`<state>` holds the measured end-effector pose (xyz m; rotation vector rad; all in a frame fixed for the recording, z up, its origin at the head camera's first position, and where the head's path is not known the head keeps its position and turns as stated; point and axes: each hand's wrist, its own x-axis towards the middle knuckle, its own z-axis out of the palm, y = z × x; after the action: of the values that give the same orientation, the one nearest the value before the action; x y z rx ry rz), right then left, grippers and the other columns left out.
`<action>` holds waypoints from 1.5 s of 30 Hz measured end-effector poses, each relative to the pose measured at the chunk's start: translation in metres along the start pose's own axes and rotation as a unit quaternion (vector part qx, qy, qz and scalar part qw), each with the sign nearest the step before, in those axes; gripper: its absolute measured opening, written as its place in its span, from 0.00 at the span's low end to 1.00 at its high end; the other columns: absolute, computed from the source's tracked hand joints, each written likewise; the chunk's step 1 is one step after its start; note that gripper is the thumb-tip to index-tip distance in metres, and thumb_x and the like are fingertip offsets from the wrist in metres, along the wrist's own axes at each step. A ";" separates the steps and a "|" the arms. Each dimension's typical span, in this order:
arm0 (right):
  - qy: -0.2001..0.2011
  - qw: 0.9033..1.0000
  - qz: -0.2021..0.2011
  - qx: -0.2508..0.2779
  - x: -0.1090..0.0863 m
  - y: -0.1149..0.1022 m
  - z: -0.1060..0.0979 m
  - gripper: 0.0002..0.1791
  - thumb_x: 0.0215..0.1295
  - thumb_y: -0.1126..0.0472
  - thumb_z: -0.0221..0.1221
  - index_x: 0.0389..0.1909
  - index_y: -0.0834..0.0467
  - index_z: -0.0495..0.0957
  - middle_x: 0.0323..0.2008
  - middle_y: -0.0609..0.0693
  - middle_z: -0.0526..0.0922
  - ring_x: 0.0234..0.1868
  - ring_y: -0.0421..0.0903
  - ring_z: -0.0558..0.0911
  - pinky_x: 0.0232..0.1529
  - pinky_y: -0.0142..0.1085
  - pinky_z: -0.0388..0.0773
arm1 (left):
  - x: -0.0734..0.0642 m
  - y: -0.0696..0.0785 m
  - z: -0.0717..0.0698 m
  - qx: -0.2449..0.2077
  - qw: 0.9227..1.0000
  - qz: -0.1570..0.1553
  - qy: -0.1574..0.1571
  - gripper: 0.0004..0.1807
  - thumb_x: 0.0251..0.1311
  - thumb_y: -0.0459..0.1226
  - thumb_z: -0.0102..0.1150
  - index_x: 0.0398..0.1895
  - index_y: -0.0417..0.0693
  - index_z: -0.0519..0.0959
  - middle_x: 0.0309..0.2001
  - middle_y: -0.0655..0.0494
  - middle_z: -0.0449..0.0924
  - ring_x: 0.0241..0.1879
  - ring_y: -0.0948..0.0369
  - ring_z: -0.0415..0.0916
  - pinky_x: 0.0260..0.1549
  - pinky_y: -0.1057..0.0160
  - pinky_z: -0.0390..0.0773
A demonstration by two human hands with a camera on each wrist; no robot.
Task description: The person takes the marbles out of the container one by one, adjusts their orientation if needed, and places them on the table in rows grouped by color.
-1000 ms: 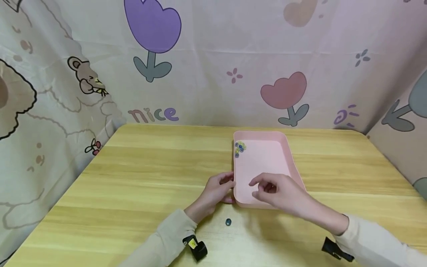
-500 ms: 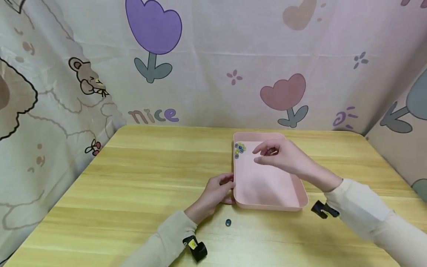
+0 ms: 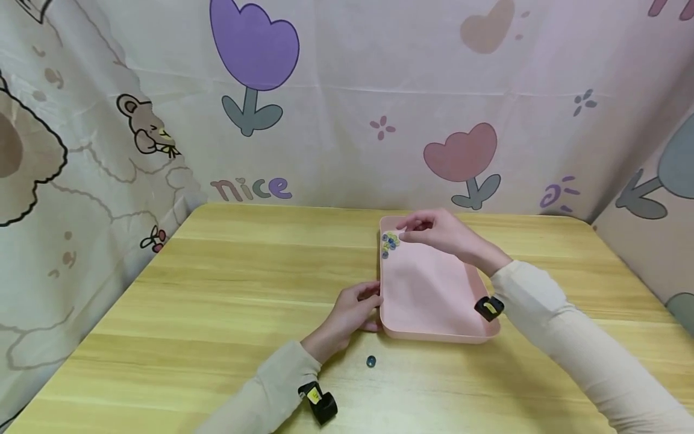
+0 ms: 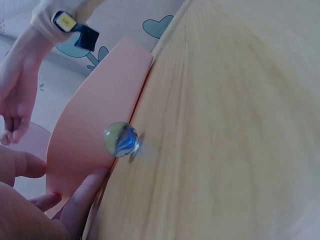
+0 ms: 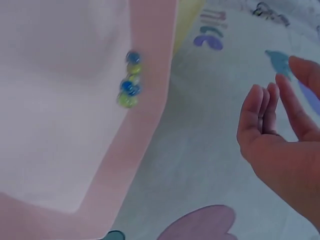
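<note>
My left hand (image 3: 349,310) holds the pink tray (image 3: 440,336) at its left wall. In the left wrist view its fingers (image 4: 86,192) rest at the rim and low on the wall's outside. Over the tray's far left part is my right hand (image 3: 441,232), beside a cluster of several blue and yellow-green glass marbles (image 3: 391,240). In the right wrist view the fingers (image 5: 250,111) and thumb are apart, with nothing seen between them. A single swirled marble (image 3: 371,361), clear with blue and yellowish bands (image 4: 121,140), lies on the table in front of the tray.
The wooden table (image 3: 244,265) extends left and right of the tray. A patterned cloth (image 3: 336,120) hangs behind it and at both sides. Black camera mounts sit on the left sleeve (image 3: 282,383) and the right sleeve (image 3: 547,307).
My right hand has moved from the tray's near part to its far left, close above the marble cluster. The left hand, the tray and the loose marble have stayed in place.
</note>
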<state>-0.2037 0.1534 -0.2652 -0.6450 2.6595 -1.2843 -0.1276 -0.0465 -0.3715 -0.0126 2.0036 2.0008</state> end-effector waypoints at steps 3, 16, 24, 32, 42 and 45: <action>-0.001 1.000 0.011 -0.003 0.010 0.008 0.002 0.14 0.63 0.59 0.63 0.47 0.60 0.83 0.38 0.51 0.83 0.40 0.48 0.78 0.43 0.41 0.79 | 0.000 0.001 0.000 0.001 1.000 0.001 -0.002 0.24 0.66 0.31 0.54 0.64 0.35 0.69 0.55 0.43 0.72 0.41 0.54 0.77 0.29 0.60 0.86; -0.026 0.997 0.047 0.057 0.031 0.042 0.022 0.17 0.61 0.63 0.63 0.48 0.68 0.79 0.38 0.55 0.83 0.45 0.52 0.78 0.54 0.50 0.75 | 0.003 -0.001 0.000 -0.009 1.000 0.007 -0.005 0.23 0.65 0.29 0.53 0.63 0.32 0.70 0.54 0.42 0.73 0.39 0.54 0.78 0.29 0.59 0.87; -0.035 0.996 0.068 0.045 0.041 0.046 0.023 0.16 0.62 0.63 0.61 0.48 0.67 0.79 0.42 0.58 0.83 0.48 0.53 0.77 0.56 0.48 0.73 | 0.003 0.002 0.000 -0.009 1.000 0.010 -0.006 0.23 0.65 0.30 0.53 0.63 0.33 0.69 0.55 0.41 0.72 0.40 0.53 0.78 0.29 0.59 0.86; -0.042 0.995 0.088 0.017 0.051 0.056 0.033 0.10 0.60 0.68 0.62 0.41 0.68 0.81 0.41 0.56 0.84 0.41 0.46 0.75 0.44 0.33 0.73 | 0.002 0.000 -0.001 -0.004 1.000 0.002 0.000 0.23 0.64 0.30 0.54 0.63 0.34 0.70 0.52 0.43 0.72 0.38 0.55 0.78 0.29 0.60 0.86; -0.026 0.993 0.112 -0.019 0.057 0.058 0.050 0.11 0.57 0.67 0.65 0.40 0.68 0.81 0.40 0.56 0.83 0.40 0.48 0.75 0.44 0.36 0.73 | 0.003 -0.001 -0.001 -0.004 1.000 0.007 -0.004 0.23 0.64 0.30 0.54 0.63 0.33 0.70 0.53 0.42 0.73 0.38 0.55 0.78 0.29 0.60 0.86; -0.022 0.993 0.112 -0.034 0.059 0.059 0.053 0.09 0.55 0.67 0.66 0.37 0.67 0.82 0.37 0.53 0.83 0.39 0.47 0.74 0.43 0.35 0.72 | 0.002 -0.001 -0.001 -0.009 1.000 0.009 -0.005 0.23 0.64 0.30 0.53 0.63 0.33 0.70 0.53 0.42 0.73 0.39 0.54 0.78 0.29 0.59 0.86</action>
<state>-0.2609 0.1227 -0.3392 -0.3643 2.6589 -1.1117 -0.1299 -0.0474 -0.3735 0.0128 1.9866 2.0248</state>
